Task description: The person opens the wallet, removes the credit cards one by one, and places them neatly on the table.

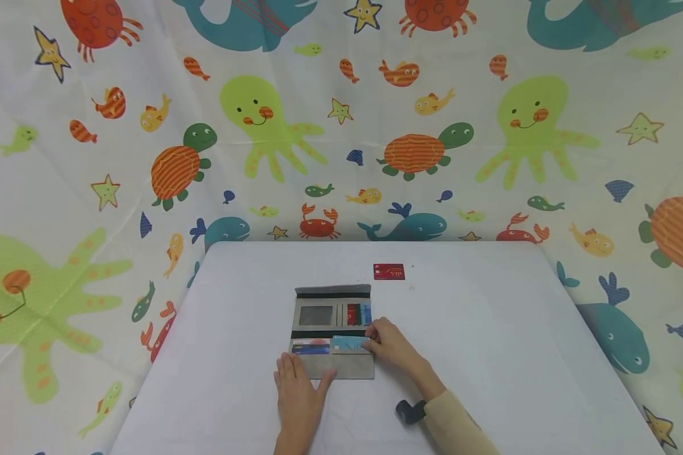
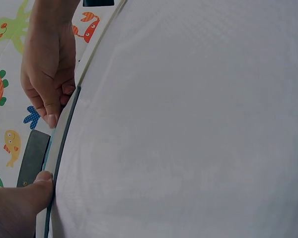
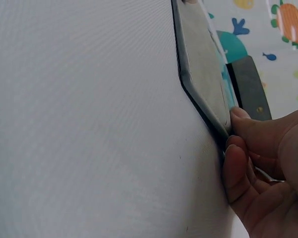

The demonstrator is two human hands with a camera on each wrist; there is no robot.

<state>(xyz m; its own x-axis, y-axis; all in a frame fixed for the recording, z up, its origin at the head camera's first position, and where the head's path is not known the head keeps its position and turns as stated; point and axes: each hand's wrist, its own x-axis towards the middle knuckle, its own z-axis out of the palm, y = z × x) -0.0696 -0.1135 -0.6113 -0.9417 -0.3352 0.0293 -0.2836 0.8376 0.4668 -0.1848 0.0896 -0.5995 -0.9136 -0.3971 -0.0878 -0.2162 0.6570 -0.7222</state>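
Grey open wallet [image 1: 347, 366], long axis front to back, flap [image 1: 332, 290] farthest

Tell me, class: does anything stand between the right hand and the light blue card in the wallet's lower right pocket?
Nothing visible does: in the head view, the right hand is at the right end of the light blue card. The left hand rests at the lower left of the wallet, out of the way.

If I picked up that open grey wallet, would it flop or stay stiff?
The grey wallet may flop along the dark band between its panels. The near panel looks flat and straight-edged, so it's probably fairly stiff. The light-blue card sits partly exposed and might slip out if tipped.
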